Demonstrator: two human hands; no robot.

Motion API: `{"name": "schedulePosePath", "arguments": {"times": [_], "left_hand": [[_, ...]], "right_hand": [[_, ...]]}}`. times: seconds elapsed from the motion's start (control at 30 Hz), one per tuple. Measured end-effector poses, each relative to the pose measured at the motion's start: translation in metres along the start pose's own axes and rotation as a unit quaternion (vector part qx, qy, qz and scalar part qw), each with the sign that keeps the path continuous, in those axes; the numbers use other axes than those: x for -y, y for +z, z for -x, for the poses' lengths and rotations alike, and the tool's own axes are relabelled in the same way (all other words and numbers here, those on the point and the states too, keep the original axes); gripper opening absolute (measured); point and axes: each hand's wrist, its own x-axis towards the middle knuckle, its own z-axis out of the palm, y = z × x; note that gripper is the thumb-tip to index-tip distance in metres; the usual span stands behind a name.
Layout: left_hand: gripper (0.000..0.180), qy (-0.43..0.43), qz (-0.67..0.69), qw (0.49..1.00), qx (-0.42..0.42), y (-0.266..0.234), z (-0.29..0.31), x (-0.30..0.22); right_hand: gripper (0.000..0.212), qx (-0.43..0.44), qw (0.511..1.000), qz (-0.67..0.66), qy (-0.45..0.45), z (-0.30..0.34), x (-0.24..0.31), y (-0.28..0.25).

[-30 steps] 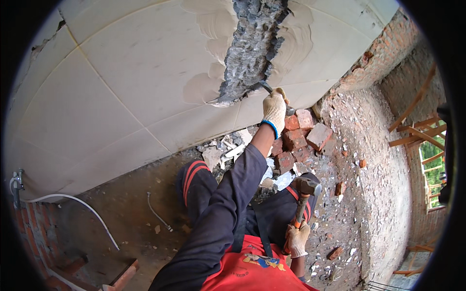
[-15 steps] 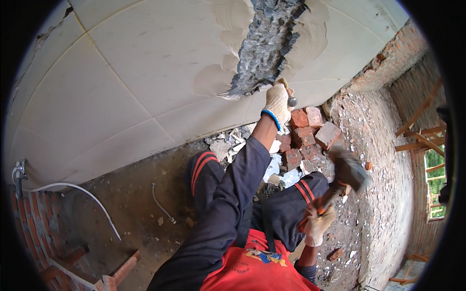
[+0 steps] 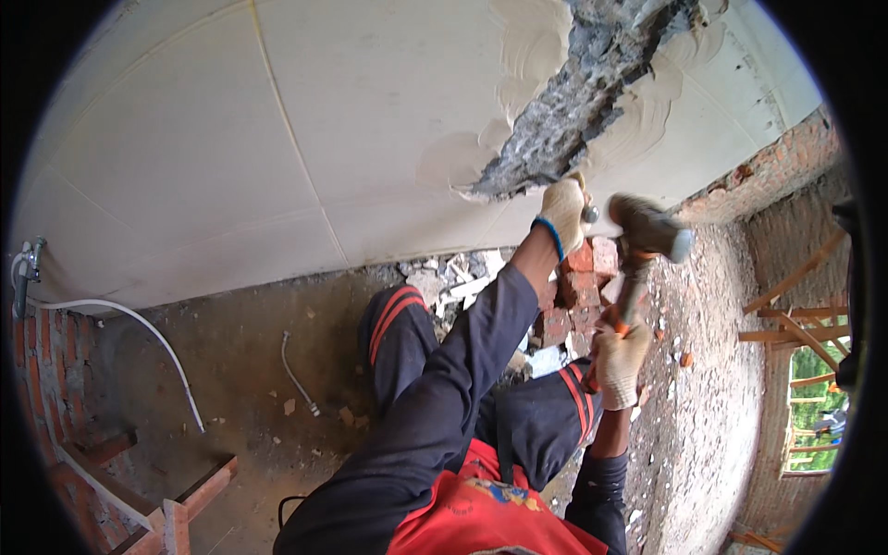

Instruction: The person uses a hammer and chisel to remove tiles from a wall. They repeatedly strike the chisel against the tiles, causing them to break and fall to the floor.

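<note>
My left hand point(image 3: 561, 211), in a cream knit glove with a blue cuff, is closed round a chisel; only its round metal butt point(image 3: 590, 214) shows beyond the fingers. It is held at the lower end of a rough grey channel point(image 3: 573, 102) broken through the pale tiled wall point(image 3: 379, 120). My right hand point(image 3: 620, 363), gloved too, grips a hammer by its orange-and-dark handle. The hammer's heavy head point(image 3: 650, 227) is raised a little to the right of the chisel's butt, apart from it. The chisel's tip is hidden by my left hand.
Red bricks point(image 3: 581, 289) lie heaped below the channel, with broken tile pieces point(image 3: 458, 287) beside them. A white hose point(image 3: 139, 319) hangs from a tap at left; a short hose point(image 3: 296, 375) lies on the floor. Wooden pieces point(image 3: 208, 490) stand lower left. A rough brick wall rises right.
My right hand has lifted the hammer up and toward the chisel. The view has shifted, so the wall channel sits further right; my left hand still holds the chisel at its lower end.
</note>
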Motion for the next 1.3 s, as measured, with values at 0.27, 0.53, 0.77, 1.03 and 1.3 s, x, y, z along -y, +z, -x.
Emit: {"name": "schedulePosePath", "arguments": {"times": [0.27, 0.53, 0.77, 1.03, 1.3], "left_hand": [[0.014, -0.022, 0.056, 0.997, -0.044, 0.011, -0.004, -0.01], [0.017, 0.025, 0.063, 0.996, 0.056, 0.002, -0.043, -0.002], [0.02, -0.043, 0.062, 0.996, -0.055, 0.004, -0.018, -0.005], [0.015, -0.036, 0.034, 0.998, -0.031, 0.008, -0.001, -0.016], [0.014, -0.008, 0.01, 0.996, -0.086, -0.011, -0.013, 0.007]], "right_hand": [[0.011, -0.058, 0.844, -0.299, -0.441, -0.002, 0.073, -0.016], [0.001, 0.046, 0.979, 0.148, -0.133, -0.024, 0.005, 0.017], [0.01, -0.077, 0.98, -0.086, -0.161, 0.003, 0.056, -0.032], [0.014, -0.057, 0.967, 0.12, -0.215, -0.002, 0.029, 0.013], [0.007, 0.019, 0.997, 0.03, 0.067, 0.027, -0.045, -0.02]]}}
